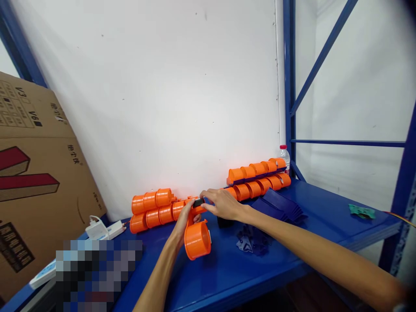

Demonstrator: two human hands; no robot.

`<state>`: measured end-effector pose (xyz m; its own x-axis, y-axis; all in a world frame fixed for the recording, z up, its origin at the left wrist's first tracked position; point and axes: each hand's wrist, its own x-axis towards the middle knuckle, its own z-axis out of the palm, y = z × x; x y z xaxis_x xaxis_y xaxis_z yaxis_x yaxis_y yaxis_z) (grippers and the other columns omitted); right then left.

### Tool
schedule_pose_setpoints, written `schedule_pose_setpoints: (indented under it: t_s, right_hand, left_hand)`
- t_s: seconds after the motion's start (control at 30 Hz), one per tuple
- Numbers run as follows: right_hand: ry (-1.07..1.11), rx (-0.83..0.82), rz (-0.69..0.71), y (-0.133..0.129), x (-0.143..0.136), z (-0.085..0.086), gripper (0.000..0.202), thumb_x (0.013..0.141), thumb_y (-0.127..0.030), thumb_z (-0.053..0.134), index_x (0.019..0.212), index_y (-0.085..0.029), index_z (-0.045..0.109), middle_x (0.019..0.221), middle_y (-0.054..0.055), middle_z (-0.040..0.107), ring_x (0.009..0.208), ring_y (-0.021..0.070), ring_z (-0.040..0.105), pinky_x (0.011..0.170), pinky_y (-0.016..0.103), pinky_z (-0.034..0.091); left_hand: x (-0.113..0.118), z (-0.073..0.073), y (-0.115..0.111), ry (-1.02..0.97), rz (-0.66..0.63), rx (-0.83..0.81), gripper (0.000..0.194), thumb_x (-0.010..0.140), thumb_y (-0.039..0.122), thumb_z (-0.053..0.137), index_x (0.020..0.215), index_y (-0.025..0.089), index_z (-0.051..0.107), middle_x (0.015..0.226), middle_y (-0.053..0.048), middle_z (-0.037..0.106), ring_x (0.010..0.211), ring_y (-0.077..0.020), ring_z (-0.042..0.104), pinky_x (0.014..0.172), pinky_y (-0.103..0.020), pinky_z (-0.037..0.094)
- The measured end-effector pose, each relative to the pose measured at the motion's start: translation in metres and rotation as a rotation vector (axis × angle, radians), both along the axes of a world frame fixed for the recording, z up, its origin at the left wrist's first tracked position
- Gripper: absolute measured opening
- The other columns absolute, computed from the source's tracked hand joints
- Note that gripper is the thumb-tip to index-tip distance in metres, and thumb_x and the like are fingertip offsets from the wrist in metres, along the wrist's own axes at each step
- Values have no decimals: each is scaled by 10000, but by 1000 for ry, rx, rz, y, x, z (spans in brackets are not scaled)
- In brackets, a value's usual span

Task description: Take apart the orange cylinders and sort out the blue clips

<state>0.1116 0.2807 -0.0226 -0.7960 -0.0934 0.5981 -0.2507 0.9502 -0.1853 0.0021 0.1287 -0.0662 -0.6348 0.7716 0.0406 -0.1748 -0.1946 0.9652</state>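
An orange part with a round cup [197,241] at its lower end is held by my left hand [185,219], whose fingers wrap round its narrow upper section. A small black piece [198,202] lies at the top of that section, between my two hands. My right hand [222,203] reaches in from the right, thumb and fingers bent around the black piece and touching it. Behind my hands, rows of orange cups [152,200] lie at the left, and more rows of orange cups [255,189] lie at the right.
Dark blue flat pieces [277,206] are stacked on the blue table [227,281], with patterned scraps [246,242] nearer. A bottle [284,158] stands at the back, a green packet [362,211] lies right. A large cardboard box [42,173] and white power strip [112,230] are left.
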Motion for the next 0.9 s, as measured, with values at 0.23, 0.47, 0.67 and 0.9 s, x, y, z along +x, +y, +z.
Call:
schedule_pose_setpoints:
  t_s: [0.23, 0.47, 0.67, 0.9]
  right_hand:
    - [56, -209, -49, 35, 24, 4, 68, 898, -229, 669, 933, -189, 628, 890, 15, 670, 739, 145, 586, 683, 259, 388]
    - [-124, -174, -230, 71, 67, -1, 112, 828, -149, 607, 920, -194, 655, 795, 6, 667, 727, 170, 594, 636, 265, 342]
    - [-243, -73, -311, 68, 61, -31, 168, 797, -147, 623, 960, -180, 644, 850, 33, 679, 796, 195, 599, 635, 271, 284]
    - [-296, -94, -277, 62, 54, -50, 150, 818, -155, 653, 945, -198, 587, 892, 25, 677, 812, 190, 594, 634, 269, 261]
  left_hand:
    - [3, 6, -5, -87, 55, 37, 581, 818, 726, 642, 641, 210, 443, 460, 37, 410, 382, -87, 359, 400, -219, 321]
    - [11, 21, -11, -260, 217, 214, 431, 999, 524, 501, 716, 199, 503, 478, 48, 388, 399, -109, 427, 409, -201, 404]
    - [11, 19, -11, -267, 191, 180, 478, 1014, 517, 468, 657, 200, 472, 477, 37, 394, 378, -105, 408, 395, -211, 415]
    - [16, 23, -12, -252, 232, 187, 464, 1026, 484, 459, 667, 193, 493, 472, 36, 396, 382, -104, 417, 385, -194, 400]
